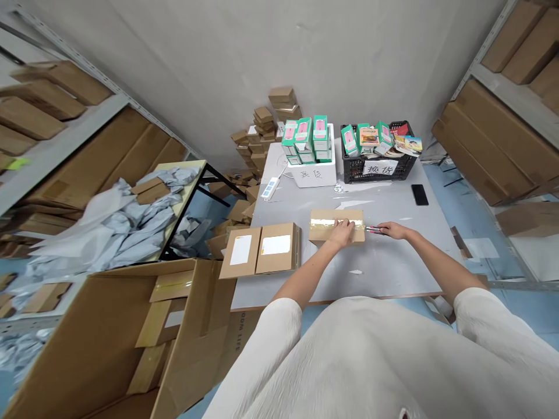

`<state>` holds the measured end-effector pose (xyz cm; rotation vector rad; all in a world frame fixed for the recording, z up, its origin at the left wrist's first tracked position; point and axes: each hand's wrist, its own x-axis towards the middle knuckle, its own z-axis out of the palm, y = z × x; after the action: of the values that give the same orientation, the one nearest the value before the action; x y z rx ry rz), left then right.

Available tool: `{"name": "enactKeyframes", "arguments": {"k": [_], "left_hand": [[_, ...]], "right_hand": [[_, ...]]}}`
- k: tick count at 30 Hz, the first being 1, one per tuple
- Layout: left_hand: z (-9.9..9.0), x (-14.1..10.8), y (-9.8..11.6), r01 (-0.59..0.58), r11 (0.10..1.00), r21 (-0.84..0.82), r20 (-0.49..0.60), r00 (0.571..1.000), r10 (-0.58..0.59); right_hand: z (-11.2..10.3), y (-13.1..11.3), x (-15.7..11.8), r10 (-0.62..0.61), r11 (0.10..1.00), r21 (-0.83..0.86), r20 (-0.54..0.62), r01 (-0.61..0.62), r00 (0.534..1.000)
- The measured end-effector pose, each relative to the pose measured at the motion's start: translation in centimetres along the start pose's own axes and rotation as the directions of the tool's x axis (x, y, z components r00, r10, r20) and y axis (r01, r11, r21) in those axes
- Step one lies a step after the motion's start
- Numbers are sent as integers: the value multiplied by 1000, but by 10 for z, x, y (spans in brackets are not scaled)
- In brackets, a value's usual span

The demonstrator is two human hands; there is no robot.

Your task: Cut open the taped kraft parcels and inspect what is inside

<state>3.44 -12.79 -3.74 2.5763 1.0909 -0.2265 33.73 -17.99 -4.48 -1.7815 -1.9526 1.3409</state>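
A taped cardboard box (323, 231) lies on the grey table in front of me. Clear tape (322, 222) runs along its top. My left hand (343, 231) rests on the top of this box, its fingers spread over the tape. At the box's right end, my right hand (393, 230) is closed round a slim red and dark box cutter (375, 230). The cutter's tip points left and meets the end of the box; the blade itself is too small to make out. Left of the box stand two cardboard boxes with white labels (276, 245), side by side.
Behind the work are a white bin (312, 174) of green-and-pink boxes and a black crate (356, 171) with boxes and books. A phone (420, 195) lies at right, a power strip (270, 188) at left. A large open carton (205, 314) stands beside the table (384, 273).
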Motion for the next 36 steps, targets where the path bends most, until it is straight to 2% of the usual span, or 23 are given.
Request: {"name": "enactKeyframes", "arguments": {"k": [4, 8, 11, 15, 18, 22, 26, 30, 36], "left_hand": [[-2, -1, -1, 19, 999, -33, 0, 1000, -19], [-2, -1, 0, 36, 995, -89, 5, 999, -36], [-2, 5, -1, 85, 982, -167, -75, 992, -99], [-5, 20, -7, 171, 971, -165, -173, 965, -199], [-5, 30, -13, 177, 975, -131, -155, 968, -197], [-3, 39, -17, 132, 986, -104, -114, 983, -143], [-2, 45, -18, 140, 985, -104, -88, 985, -150], [-1, 47, -17, 146, 984, -105, -89, 984, -156], [6, 33, -13, 104, 993, -50, -144, 983, -110]], "right_hand": [[3, 2, -5, 45, 999, 3, 2, -45, 999], [-6, 8, -11, 148, 989, -8, -50, -148, 988], [-10, 7, -19, 180, 981, 82, -78, -174, 980], [-5, -2, -25, 129, 982, 160, -151, -105, 980], [3, -12, -28, 68, 996, 76, -197, -54, 978], [11, -23, -34, -51, 979, -203, -215, 6, 975], [15, -28, -36, -39, 928, -371, -191, -35, 981], [18, -26, -32, -44, 909, -414, -216, -51, 975], [21, -21, -31, -38, 918, -393, -239, -61, 970]]}}
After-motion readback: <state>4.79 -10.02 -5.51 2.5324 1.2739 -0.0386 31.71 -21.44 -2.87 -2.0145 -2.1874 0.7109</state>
